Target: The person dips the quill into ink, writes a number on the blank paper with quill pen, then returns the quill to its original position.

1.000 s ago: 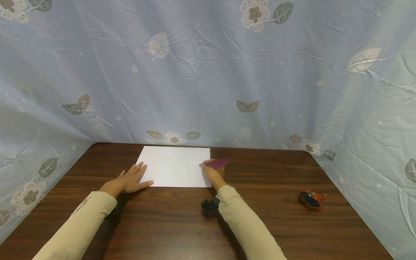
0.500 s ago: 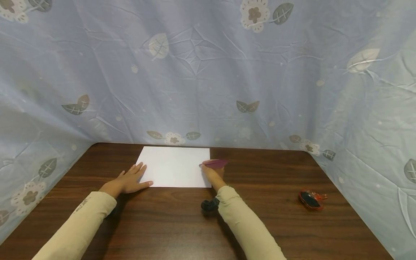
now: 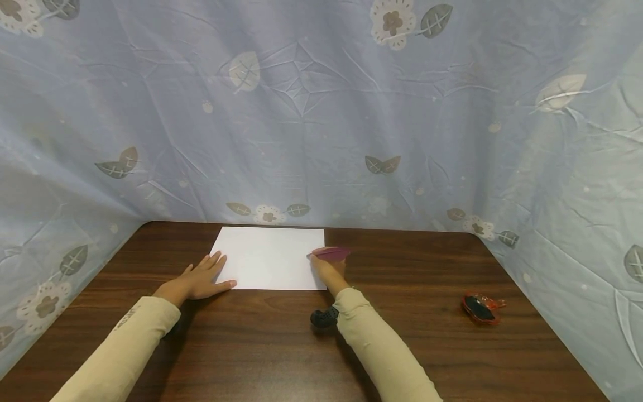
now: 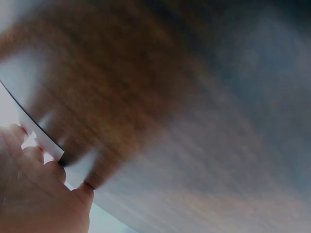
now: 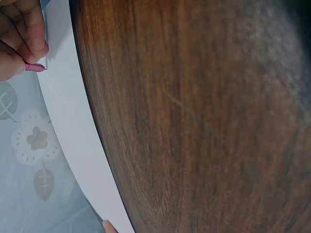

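Observation:
A sheet of white paper lies at the back left of the table. My left hand rests flat with spread fingers over its left edge and near corner. In the left wrist view that hand has its fingertips at the paper's edge. My right hand is at the paper's right edge and pinches a slim purple pen-like thing, its narrow end pointing left over the sheet. In the right wrist view, the pink tip sticks out below the curled fingers of the right hand, close over the paper.
On the right of the brown wooden table sits a small red-rimmed object with a dark middle. A black wrist device sticks out beside the right sleeve. A flowered blue-grey cloth hangs behind and at both sides.
The purple pen-like thing's outer end has shifted very slightly left with the right hand. The left hand and the paper stay in place.

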Demonstrator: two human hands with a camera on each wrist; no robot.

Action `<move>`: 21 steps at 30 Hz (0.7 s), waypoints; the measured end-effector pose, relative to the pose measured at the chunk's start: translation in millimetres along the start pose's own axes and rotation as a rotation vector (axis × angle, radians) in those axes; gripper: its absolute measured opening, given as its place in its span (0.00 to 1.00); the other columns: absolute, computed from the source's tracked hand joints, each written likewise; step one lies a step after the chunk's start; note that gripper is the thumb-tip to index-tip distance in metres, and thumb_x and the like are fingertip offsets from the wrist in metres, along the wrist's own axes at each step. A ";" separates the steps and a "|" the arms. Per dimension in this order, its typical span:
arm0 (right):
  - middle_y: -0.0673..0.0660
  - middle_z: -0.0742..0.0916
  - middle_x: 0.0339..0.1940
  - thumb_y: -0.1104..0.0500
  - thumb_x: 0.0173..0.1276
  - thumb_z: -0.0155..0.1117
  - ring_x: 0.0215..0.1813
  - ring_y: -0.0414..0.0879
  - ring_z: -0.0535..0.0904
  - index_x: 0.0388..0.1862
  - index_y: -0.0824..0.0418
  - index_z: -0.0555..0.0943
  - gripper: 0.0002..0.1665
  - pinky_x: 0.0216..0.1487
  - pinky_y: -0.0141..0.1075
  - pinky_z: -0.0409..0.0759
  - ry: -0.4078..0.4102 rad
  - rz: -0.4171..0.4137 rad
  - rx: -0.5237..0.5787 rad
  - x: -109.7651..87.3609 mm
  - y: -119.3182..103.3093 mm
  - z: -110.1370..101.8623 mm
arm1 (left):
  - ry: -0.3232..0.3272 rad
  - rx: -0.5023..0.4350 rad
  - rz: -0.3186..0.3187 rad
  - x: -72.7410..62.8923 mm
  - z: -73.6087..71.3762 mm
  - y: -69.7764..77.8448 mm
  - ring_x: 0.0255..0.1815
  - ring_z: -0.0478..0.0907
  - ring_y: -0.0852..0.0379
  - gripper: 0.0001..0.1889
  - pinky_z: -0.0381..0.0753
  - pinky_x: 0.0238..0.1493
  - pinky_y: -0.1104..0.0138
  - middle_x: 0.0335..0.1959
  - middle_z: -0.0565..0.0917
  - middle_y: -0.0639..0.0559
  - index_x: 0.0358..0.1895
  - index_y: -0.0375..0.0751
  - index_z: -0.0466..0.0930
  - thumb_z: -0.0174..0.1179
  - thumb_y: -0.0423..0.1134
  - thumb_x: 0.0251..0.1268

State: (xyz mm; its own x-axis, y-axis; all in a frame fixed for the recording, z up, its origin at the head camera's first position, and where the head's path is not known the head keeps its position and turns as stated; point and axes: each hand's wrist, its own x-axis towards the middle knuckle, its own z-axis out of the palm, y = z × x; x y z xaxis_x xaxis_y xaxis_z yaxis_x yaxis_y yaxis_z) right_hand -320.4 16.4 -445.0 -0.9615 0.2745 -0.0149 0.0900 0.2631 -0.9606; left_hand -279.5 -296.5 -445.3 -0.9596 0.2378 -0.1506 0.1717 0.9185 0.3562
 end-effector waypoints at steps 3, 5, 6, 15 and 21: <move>0.64 0.83 0.45 0.55 0.51 0.73 0.50 0.56 0.78 0.44 0.62 0.78 0.23 0.57 0.46 0.73 -0.006 0.009 -0.012 -2.0 -1.0 0.2 | 0.008 0.002 0.004 1.3 1.9 -2.4 0.74 0.38 0.28 0.54 0.35 0.63 0.29 0.76 0.43 0.30 0.75 0.31 0.45 0.44 0.74 0.61; 0.65 0.82 0.46 0.55 0.51 0.74 0.51 0.57 0.77 0.45 0.63 0.77 0.25 0.59 0.46 0.73 -0.008 0.016 -0.005 -3.2 -1.4 0.3 | 0.012 0.001 0.005 2.5 3.4 -4.3 0.74 0.38 0.28 0.55 0.35 0.63 0.29 0.76 0.43 0.30 0.75 0.31 0.45 0.44 0.74 0.60; 0.64 0.82 0.47 0.55 0.51 0.74 0.51 0.56 0.77 0.45 0.63 0.78 0.24 0.59 0.45 0.73 -0.010 0.012 -0.003 -3.6 -1.3 0.4 | 0.013 0.003 0.007 2.7 3.9 -4.8 0.74 0.38 0.28 0.55 0.35 0.63 0.29 0.76 0.43 0.30 0.75 0.31 0.45 0.44 0.74 0.60; 0.63 0.82 0.44 0.55 0.49 0.74 0.48 0.55 0.78 0.42 0.63 0.80 0.23 0.57 0.44 0.74 -0.034 0.009 0.002 -3.7 0.7 2.1 | -0.010 0.010 0.007 -4.4 -4.2 6.7 0.74 0.39 0.28 0.51 0.37 0.64 0.30 0.76 0.43 0.30 0.75 0.31 0.45 0.45 0.70 0.64; 0.68 0.79 0.52 0.53 0.49 0.74 0.55 0.58 0.75 0.58 0.71 0.69 0.42 0.62 0.45 0.71 -0.071 0.081 -0.038 -6.6 -4.4 4.8 | -0.021 0.039 -0.003 -11.3 -11.3 18.1 0.73 0.42 0.27 0.48 0.42 0.64 0.30 0.75 0.45 0.28 0.74 0.29 0.47 0.47 0.66 0.66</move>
State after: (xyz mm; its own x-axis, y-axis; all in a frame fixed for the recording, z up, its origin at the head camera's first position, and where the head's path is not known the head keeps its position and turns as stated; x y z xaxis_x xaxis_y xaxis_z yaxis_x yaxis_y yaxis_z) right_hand -315.7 9.0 -442.1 -0.9666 0.2304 -0.1125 0.1761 0.2777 -0.9444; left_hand -268.1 -286.2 -426.7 -0.9552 0.2416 -0.1709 0.1781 0.9305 0.3200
